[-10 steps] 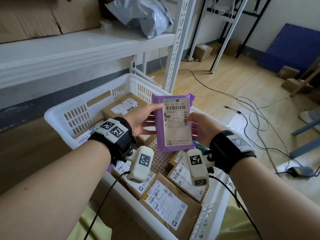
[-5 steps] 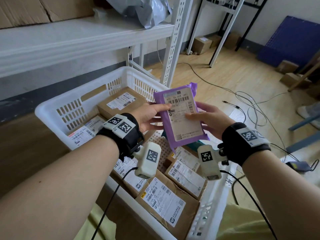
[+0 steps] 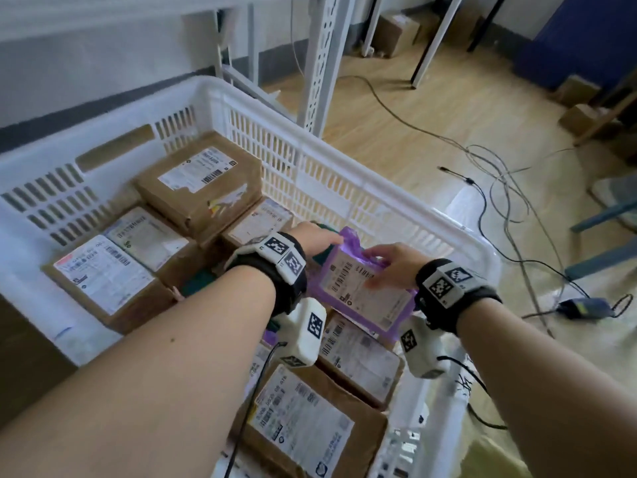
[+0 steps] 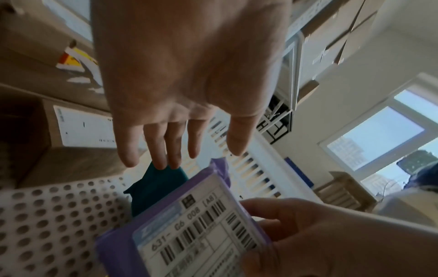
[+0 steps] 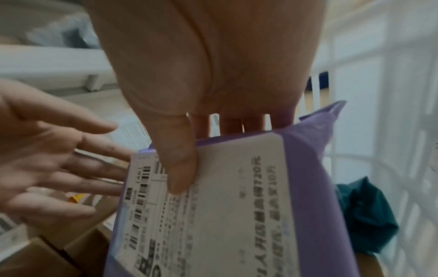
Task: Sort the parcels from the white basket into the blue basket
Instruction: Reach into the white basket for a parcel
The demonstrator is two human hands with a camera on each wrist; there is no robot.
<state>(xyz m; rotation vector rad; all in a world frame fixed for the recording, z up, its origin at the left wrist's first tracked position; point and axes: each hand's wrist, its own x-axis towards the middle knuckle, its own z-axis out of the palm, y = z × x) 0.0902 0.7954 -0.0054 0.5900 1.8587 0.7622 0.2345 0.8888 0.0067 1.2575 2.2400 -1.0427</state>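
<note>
The purple parcel point(image 5: 237, 206) is pinched by the right hand point(image 3: 393, 267): the thumb point(image 5: 176, 161) is pressed on its white label, and the other fingers are tucked behind its top edge. The parcel is held tilted, label up, above the inside of the white basket point(image 3: 310, 139).

Just left of that grip, the left hand point(image 4: 189, 75) is spread with straight fingers and nothing is held by it. Its fingertips point(image 4: 163, 157) are seen at the edge of a dark green bag point(image 4: 156, 185), which lies on the basket's perforated floor, partly under the purple parcel; whether it is actually touched cannot be told.

Further left and nearer the person, brown cardboard parcels point(image 3: 203, 181) with white labels are packed in the basket. Beyond the basket's far wall, a white shelf post point(image 3: 320, 63) and loose cables point(image 3: 499, 188) are seen on the wooden floor.
</note>
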